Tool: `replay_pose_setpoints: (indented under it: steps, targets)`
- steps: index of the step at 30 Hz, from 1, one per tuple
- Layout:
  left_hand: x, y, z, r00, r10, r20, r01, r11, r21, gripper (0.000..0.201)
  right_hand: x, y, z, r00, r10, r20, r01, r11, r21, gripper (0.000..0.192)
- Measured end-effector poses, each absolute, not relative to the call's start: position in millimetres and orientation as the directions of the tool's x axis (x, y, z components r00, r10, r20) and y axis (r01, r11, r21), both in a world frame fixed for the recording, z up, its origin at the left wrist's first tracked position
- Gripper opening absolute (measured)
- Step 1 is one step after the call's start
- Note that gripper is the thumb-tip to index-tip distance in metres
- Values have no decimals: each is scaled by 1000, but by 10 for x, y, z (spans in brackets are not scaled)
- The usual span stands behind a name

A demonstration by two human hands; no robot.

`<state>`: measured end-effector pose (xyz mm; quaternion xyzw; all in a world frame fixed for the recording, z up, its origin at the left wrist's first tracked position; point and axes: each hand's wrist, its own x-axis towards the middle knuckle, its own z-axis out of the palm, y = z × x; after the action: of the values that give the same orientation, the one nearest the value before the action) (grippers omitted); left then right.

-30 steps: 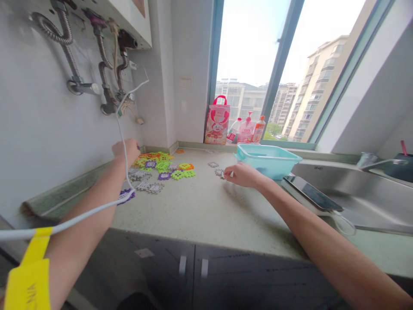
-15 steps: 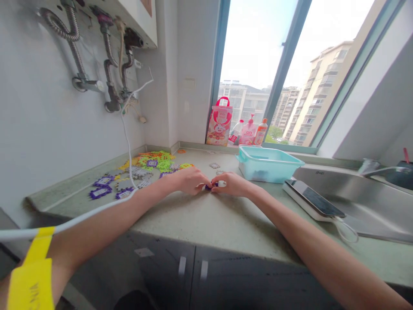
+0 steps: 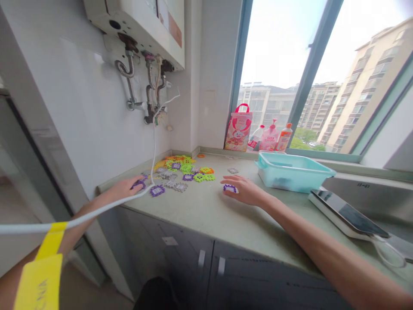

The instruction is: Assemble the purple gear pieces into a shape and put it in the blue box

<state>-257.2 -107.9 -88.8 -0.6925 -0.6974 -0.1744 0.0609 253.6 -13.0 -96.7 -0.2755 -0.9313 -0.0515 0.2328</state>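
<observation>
Your right hand (image 3: 247,193) pins a joined purple-white tile pair (image 3: 230,188) on the worktop (image 3: 226,215), fingers curled over it, just left of the teal tub (image 3: 292,172). Left hand (image 3: 127,187) grips another purple tile (image 3: 138,185), far left. Most tiles (image 3: 180,170) lie loose, unjoined.

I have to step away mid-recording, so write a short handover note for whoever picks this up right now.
Left hand: reaching far left on the countertop, fingers on a purple tile; whether it grips it cannot be told.
Right hand: resting on the counter, pinching a joined purple-and-white tile piece.
Loose tiles, green, orange, purple and grey, lie scattered near the back wall, left of the turquoise bin.
Done: one small joined piece is in the right hand.
Left: most tiles still lie loose on the counter.
</observation>
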Motion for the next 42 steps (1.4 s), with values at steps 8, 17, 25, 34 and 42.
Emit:
replay_pose_setpoints:
  steps: [8, 17, 25, 34, 42]
  targets:
    - [-2048, -1735, -1279, 14, 798, 603, 998, -47, 39, 37, 1782, -647, -1004, -822, 301, 483, 310, 949, -63, 39]
    - [-700, -1592, -1083, 396, 777, 489, 873, -484, 62, 30, 1796, -582, -1032, -772, 393, 500, 359, 918, -166, 44]
    - [-241, -1054, -987, 639, 641, 424, 651, -745, 145, 44, 2025, -437, -1144, -772, 493, 402, 413, 869, -272, 68]
    - [-1420, -492, -968, 363, 815, 452, 898, -436, 64, 54, 2239, -277, -1061, -698, 572, 430, 538, 816, -211, 47]
    - [-1631, -270, -951, 108, 902, 418, 992, -124, 10, 48, 2296, -302, -952, -708, 551, 442, 516, 830, -210, 45]
